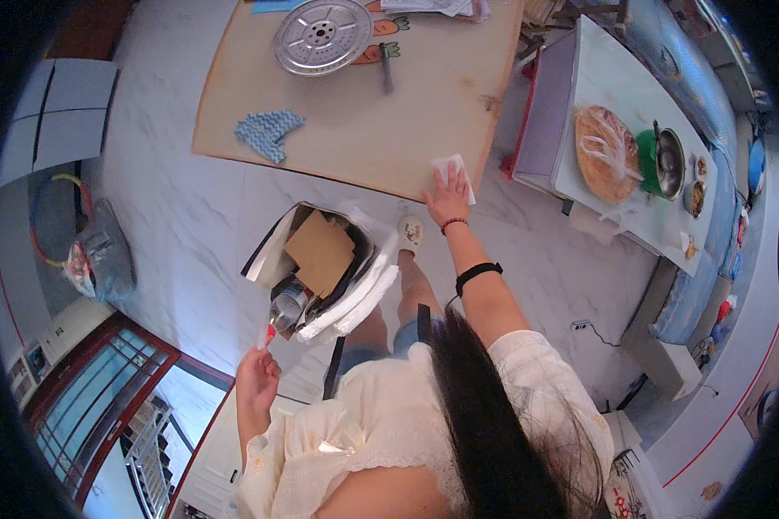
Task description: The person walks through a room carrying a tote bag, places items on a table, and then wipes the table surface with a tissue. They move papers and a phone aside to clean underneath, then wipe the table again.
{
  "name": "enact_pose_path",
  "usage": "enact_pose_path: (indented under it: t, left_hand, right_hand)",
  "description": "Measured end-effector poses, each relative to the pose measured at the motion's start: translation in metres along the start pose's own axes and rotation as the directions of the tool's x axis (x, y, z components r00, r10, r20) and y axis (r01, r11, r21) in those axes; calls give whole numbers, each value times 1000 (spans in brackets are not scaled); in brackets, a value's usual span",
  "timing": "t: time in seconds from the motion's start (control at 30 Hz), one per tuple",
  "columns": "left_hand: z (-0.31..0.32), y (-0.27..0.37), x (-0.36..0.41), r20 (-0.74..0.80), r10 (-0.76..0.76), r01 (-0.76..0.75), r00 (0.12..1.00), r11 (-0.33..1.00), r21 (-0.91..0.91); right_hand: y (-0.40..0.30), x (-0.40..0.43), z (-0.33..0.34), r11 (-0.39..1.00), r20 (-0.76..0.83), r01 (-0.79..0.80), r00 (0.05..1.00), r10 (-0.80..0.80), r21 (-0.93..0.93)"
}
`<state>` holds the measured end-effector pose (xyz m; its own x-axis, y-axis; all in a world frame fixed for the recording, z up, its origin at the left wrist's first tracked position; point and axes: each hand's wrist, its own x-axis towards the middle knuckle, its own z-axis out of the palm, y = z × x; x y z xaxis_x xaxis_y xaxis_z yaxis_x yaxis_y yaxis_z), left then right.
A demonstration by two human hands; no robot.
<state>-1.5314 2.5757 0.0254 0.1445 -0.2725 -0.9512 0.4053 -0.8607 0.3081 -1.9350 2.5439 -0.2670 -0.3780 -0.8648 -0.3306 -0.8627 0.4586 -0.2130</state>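
Note:
My right hand (450, 194) lies flat, fingers spread, on a white tissue (457, 165) at the near right corner of the beige tabletop (389, 139). My left hand (258, 379) pinches a small red-and-white thing (270, 334), too small to name. It is beside an open container (383, 280) with white outer sides. Inside the container are brown cardboard pieces (321, 250) and a clear plastic cup or bottle (290, 305). A blue-and-white wavy-patterned cloth (269, 133) lies crumpled on the tabletop, left of my right hand.
A perforated metal steamer plate (323, 37), a dark-handled utensil (386, 68) and papers (428, 6) occupy the table's far side. To the right, a white-topped table (597, 78) bears a plastic-covered round brown item (605, 154) and a metal bowl (670, 162). A filled plastic bag (107, 253) stands left.

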Motion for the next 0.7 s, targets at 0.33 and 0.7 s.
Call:
enact_pose_path:
  t: [0.33,0.7]
  left_hand:
    - [-19,-18,21,-56,2,-5,998,998,-56]
    - [-36,-23,24,-105,-32,17,994,989,-148]
  right_hand:
    - [-132,52,52,852,-10,487,869,-494,195]
    - [-46,145,-3,931,-37,293,951,-308,-218]
